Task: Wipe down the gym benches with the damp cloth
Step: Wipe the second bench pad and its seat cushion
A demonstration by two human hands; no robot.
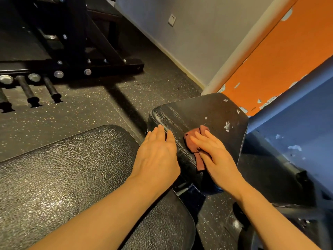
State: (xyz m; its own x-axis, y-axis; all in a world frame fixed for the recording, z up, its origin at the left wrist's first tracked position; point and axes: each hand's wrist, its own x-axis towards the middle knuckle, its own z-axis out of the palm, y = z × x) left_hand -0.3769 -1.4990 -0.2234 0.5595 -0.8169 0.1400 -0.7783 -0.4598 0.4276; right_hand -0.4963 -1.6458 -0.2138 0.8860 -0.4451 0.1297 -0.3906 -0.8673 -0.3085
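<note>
Cloth: the damp cloth (193, 141), a small reddish-brown rag, lies bunched on the near half of the seat pad (203, 114), under my right hand, with one tail trailing back toward me along the pad's near edge.

Right hand: my right hand (214, 152) lies flat on the cloth, fingers straight and pointing away from me. It presses down and does not curl round anything.

Left hand: my left hand (156, 150) rests open on the seat pad's left rim, fingers straight, holding nothing, just beside the cloth but apart from it.

Seat pad: black, cracked, its long axis running away from me and a little rightward toward the orange wall (270, 60). White flecks (226, 126) sit on the far right part, beyond my right fingertips.

Back pad: the larger black counter pad (63, 168) lies to my left and nearer, under my left forearm, with a gap between it and the seat pad.

Key relation: I judge the unwiped, flecked area lies forward and right of the cloth, so the next stroke should run along the pad's long axis, away from me. The right hand is nearer to it and already has the cloth under it.

Left hand's part: I judge it is steadying the pad.

Risk: the loose tail may drag off the near edge.
</note>
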